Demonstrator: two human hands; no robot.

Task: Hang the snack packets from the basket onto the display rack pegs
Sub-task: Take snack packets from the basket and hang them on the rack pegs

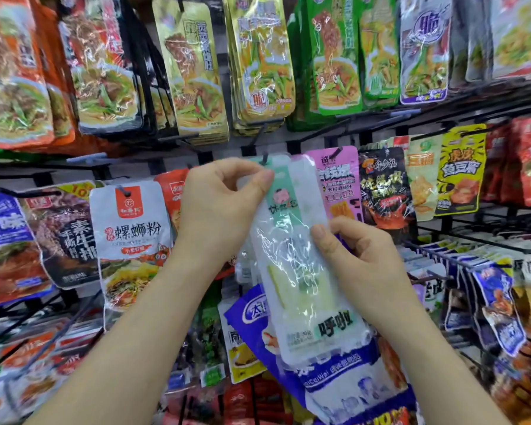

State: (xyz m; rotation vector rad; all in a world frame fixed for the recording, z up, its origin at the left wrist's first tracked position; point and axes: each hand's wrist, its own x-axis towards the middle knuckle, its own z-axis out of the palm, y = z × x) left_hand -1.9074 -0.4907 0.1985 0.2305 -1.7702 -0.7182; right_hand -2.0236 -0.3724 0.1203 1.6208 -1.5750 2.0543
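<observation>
A long white and mint-green snack packet (298,271) hangs tilted in the middle of the rack, its top hole at a black peg (264,158). My left hand (218,207) pinches the packet's top left corner just under the peg. My right hand (359,262) grips the packet's right edge at mid-height, thumb on the front. The basket is out of view.
Black wire rack rows carry many hung packets: gold and green ones (258,62) above, a white noodle packet (132,228) to the left, pink (337,182) and black (383,191) packets to the right, a blue and white packet (334,381) below.
</observation>
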